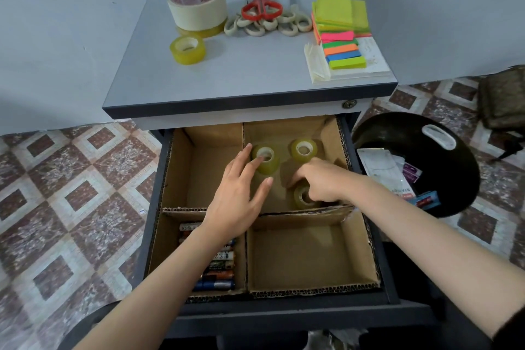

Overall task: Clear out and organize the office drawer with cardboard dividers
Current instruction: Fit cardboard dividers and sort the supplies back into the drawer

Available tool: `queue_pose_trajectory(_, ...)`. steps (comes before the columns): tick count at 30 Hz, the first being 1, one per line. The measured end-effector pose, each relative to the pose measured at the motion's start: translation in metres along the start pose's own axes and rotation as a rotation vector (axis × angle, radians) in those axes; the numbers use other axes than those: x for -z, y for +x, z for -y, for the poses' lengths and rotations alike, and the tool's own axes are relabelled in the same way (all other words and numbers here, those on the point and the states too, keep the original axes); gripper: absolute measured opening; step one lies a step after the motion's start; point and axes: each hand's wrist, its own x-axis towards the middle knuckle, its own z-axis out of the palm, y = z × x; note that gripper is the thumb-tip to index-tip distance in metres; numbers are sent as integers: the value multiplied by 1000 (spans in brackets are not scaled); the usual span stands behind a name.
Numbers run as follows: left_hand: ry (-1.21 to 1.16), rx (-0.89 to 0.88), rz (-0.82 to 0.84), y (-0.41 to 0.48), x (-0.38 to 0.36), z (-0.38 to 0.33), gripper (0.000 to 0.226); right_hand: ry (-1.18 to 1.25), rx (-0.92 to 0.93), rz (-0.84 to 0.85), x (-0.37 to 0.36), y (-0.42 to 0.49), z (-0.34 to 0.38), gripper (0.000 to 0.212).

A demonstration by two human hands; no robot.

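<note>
The open drawer (pixel 395 287) holds cardboard dividers (pixel 244 179) that form four compartments. In the back right compartment lie three clear yellowish tape rolls. My left hand (pixel 241 190) reaches in with straight fingers, its fingertips touching the left roll (pixel 268 163). My right hand (pixel 321 179) has its fingers curled over the near roll (pixel 302 197), partly hiding it. The third roll (pixel 304 149) lies free at the back. Several batteries (pixel 218 267) fill the front left compartment. The back left and front right compartments hold nothing.
On the cabinet top (pixel 250 74) stand a masking tape roll (pixel 197 4), a small tape roll (pixel 187 49), several scissors (pixel 262 15) and sticky notes (pixel 341 28). A black bin (pixel 454 167) with papers stands on the floor at right.
</note>
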Motion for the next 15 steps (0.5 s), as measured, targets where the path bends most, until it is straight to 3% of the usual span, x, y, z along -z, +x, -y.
queue_pose_trajectory(5,21,-6,-4,1,-1,1,50,-37,11,-102,-7,5,1,47)
queue_pose_trajectory(10,30,-20,1,2,-2,3,51,-78,26,-115,-14,14,-5,27)
queue_pose_trajectory(15,32,-11,4,2,-3,4,51,-123,48,-119,-18,20,-8,23)
